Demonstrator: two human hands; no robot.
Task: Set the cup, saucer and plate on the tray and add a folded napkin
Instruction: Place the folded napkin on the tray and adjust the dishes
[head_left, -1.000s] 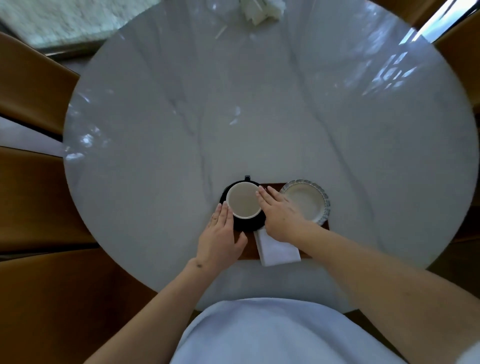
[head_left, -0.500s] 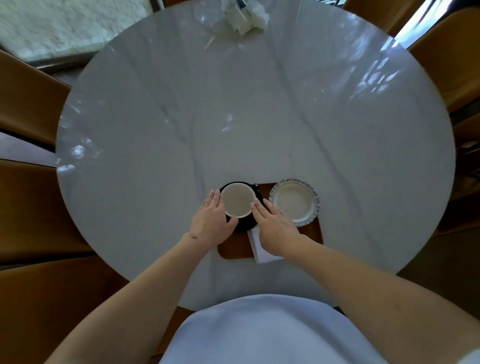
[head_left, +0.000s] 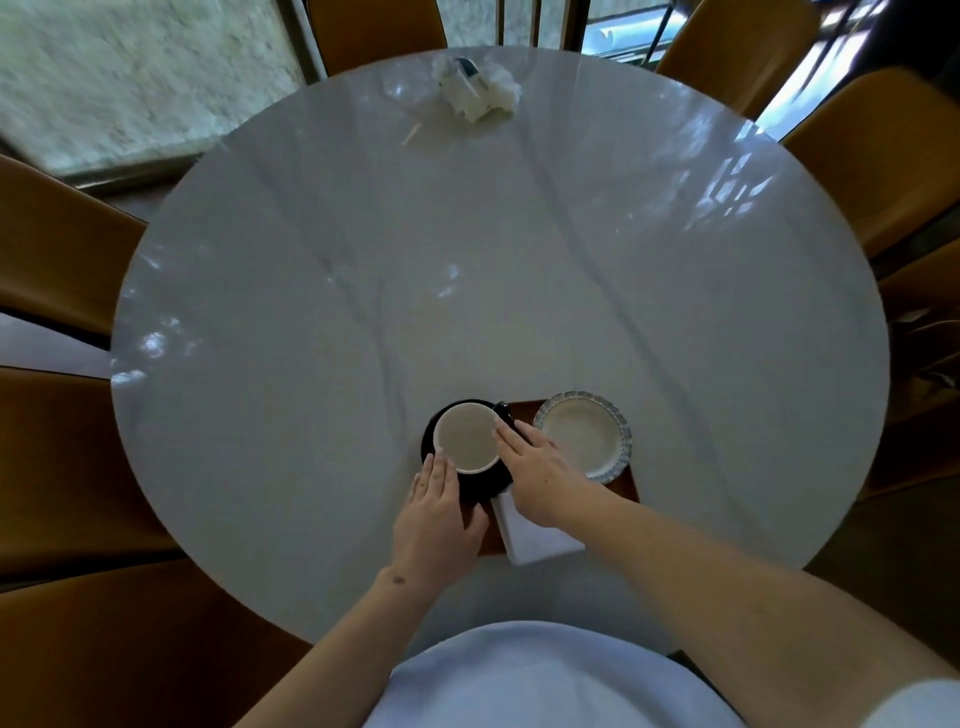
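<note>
A black cup (head_left: 466, 439) with a cream inside stands on a black saucer (head_left: 429, 448) at the left end of a brown wooden tray (head_left: 625, 486). Its handle points to the far right. A white plate (head_left: 583, 434) with a blue scalloped rim sits on the tray's right part. A folded white napkin (head_left: 537, 538) lies on the tray's near edge, partly under my right wrist. My left hand (head_left: 436, 519) rests flat with its fingers on the saucer's near-left rim. The outstretched fingertips of my right hand (head_left: 540, 473) touch the cup's right side.
The tray sits at the near side of a round grey marble table (head_left: 467, 260). At the far edge lie a crumpled white packet (head_left: 475, 91) and a small stick (head_left: 410, 134). Brown chairs (head_left: 878, 161) ring the table.
The cup's handle has turned from the far side toward the far right. My left hand has slid to the saucer's near-left rim. The camera has tilted up, showing more of the far table.
</note>
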